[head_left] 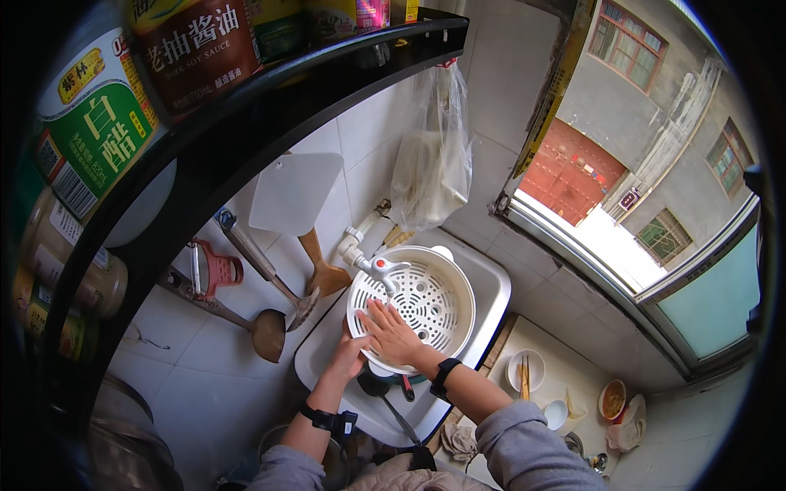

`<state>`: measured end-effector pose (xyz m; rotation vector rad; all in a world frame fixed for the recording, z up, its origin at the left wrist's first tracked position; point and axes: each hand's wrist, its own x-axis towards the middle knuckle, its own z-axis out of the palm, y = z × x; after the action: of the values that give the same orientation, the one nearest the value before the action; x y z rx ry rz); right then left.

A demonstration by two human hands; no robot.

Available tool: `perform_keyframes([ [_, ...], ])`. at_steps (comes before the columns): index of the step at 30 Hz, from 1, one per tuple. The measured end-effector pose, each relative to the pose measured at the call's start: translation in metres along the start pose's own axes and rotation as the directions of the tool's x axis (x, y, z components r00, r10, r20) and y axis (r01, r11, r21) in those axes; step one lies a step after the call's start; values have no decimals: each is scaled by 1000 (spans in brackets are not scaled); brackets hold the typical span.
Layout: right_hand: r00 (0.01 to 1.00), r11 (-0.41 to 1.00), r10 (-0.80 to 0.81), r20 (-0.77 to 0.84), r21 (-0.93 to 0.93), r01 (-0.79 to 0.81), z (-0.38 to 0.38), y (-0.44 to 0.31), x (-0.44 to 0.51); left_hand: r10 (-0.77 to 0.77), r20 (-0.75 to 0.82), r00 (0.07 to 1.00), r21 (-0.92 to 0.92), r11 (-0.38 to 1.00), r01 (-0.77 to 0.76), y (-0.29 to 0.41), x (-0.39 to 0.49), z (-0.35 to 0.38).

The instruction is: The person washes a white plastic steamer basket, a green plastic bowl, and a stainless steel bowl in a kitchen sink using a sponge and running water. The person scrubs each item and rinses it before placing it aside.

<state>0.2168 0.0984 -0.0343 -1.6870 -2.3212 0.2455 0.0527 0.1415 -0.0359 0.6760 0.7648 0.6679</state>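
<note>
A round white plastic colander basket (439, 319) with a slotted, perforated base sits tilted in the white sink (500, 291), under the white plastic tap (382, 270) with a red dot. My left hand (350, 355) grips its near-left rim. Flat against the inside, my right hand (392, 336) touches the perforated base with its fingers spread, just below the spout. Whether water runs is hard to tell. Below the basket, a dark-handled utensil (399, 417) leans on the sink's near edge, and a red-and-black handle (408, 388) pokes out.
Ladles (268, 334), a red peeler (218, 270) and a spatula (295, 190) hang on the tiled wall at left. A black shelf (295, 80) with bottles arches overhead. At right, a white bowl (526, 362) with chopsticks stands on the counter beneath the window (583, 282).
</note>
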Motion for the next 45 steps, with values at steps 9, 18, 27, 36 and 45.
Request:
perform_keyframes([
  [9, 927, 939, 343, -152, 23, -344, -18, 41, 12, -23, 44, 999, -150, 988, 29, 0, -6, 0],
  [18, 939, 929, 342, -35, 161, -332, -37, 38, 29, 15, 72, 997, -161, 987, -3, 5, -11, 14],
  [27, 976, 973, 209, 56, -110, -202, -16, 28, 12, 45, -20, 999, -113, 992, -47, 16, -16, 32],
  [36, 909, 911, 411, -69, 75, -406, -36, 60, 9, 172, -81, 982, -125, 976, -181, 13, -19, 34],
  [45, 958, 967, 253, 133, 9, -257, -63, 43, -63, 223, -45, 974, -253, 941, -227, 4, 16, 1],
])
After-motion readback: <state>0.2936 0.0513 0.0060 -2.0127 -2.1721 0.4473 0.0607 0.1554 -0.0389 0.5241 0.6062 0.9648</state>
